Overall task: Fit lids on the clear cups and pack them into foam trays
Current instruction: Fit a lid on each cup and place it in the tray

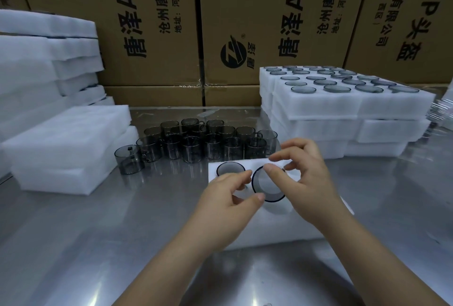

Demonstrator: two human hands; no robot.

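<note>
Cup [268,185], round, smoky-clear plastic, dark rim: centre frame, over white foam tray [282,229]. Left hand [230,197] pinches near edge; right hand [304,178] pinches far edge. Likely light, stiff, slick, scratch-prone; grip cup by rim. Loose grey cups [208,144] behind, on steel table [122,232].

We count one held cup [269,188], one seated cup [230,169] in the near foam tray [277,231], roughly fifteen loose clear cups [192,148], about two dozen lidded cups [335,88] on the right stack [318,107], and at least six cardboard cartons [152,23].
</note>
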